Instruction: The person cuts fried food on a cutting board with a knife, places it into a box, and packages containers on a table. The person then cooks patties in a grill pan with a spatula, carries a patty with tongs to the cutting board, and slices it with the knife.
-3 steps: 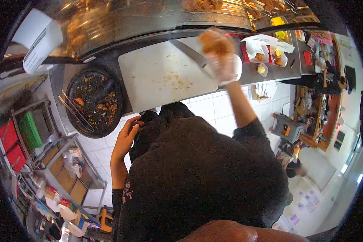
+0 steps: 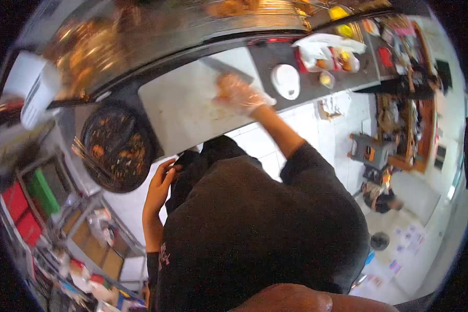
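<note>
My right hand (image 2: 242,98) wears a clear plastic glove and is closed around a piece of fried chicken (image 2: 225,86), blurred by motion. It is over the right part of a white cutting board (image 2: 174,101), which has crumbs on it. A knife (image 2: 213,63) lies on the board just beyond the hand, its handle end hidden. My left hand (image 2: 160,179) is bare and hangs beside my dark clothing, below the board's near left corner. Its fingers are loosely bent and apart, with nothing seen in them.
Left of the board sits a round black pan (image 2: 96,171) with crumbs, fried bits and tongs (image 2: 88,156). To the right are a white lid-like object (image 2: 285,82), open food boxes (image 2: 330,47) and a small cup (image 2: 326,79). A glass food case (image 2: 177,23) runs along the back.
My right hand has moved left with the fried chicken, from beyond the board's right edge to over the board. The white lid-like object is now uncovered. My left hand stays low.
</note>
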Demonstrator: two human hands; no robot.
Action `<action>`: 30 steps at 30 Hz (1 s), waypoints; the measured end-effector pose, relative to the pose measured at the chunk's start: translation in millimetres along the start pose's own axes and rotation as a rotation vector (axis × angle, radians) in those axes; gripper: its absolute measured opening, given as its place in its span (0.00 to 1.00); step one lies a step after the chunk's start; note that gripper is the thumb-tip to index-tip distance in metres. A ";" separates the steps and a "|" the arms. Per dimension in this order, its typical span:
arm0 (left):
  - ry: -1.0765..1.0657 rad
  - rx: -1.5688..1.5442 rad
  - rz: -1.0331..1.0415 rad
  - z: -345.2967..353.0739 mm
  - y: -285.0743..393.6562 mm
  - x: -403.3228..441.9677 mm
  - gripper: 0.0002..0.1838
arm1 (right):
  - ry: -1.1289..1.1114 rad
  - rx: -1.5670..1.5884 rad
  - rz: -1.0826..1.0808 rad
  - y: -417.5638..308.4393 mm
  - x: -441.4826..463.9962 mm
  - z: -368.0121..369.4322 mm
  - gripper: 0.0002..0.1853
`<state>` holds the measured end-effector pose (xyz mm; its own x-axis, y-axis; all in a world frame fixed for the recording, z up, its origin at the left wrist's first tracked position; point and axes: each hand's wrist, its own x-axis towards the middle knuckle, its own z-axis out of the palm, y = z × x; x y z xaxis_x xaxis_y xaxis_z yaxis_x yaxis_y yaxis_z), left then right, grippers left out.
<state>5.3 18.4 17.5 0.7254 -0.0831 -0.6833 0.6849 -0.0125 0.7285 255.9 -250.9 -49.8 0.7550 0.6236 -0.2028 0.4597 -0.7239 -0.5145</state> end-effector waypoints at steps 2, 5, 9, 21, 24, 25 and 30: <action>0.001 -0.039 -0.046 19.3 -1.2 11.8 0.21 | -0.198 -0.227 -0.052 24.1 0.8 61.5 0.33; -0.041 0.045 -0.037 19.3 -7.7 28.5 0.21 | -0.167 -0.461 -0.244 21.7 -25.1 90.6 0.43; -0.038 0.053 0.006 13.9 1.3 28.8 0.20 | 0.207 -0.227 0.034 91.4 -39.3 97.2 0.45; -0.114 0.245 0.162 11.8 30.9 62.3 0.19 | 0.178 -0.349 0.425 133.6 -105.3 22.1 0.18; -0.073 0.316 0.206 14.7 43.4 80.4 0.19 | -0.091 -0.196 0.712 71.8 -128.7 -1.4 0.21; 0.019 0.613 0.444 19.0 50.5 88.3 0.22 | -0.093 -0.254 0.487 74.6 -139.8 19.5 0.23; 0.090 1.115 0.844 44.7 60.0 158.6 0.36 | -0.267 -0.011 0.667 10.2 -133.9 14.6 0.33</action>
<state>158.3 -40.1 -45.0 0.9167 -0.3996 0.0049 -0.3385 -0.7698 0.5411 152.7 -337.4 -40.1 0.7374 0.0972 -0.6685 -0.0541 -0.9779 -0.2019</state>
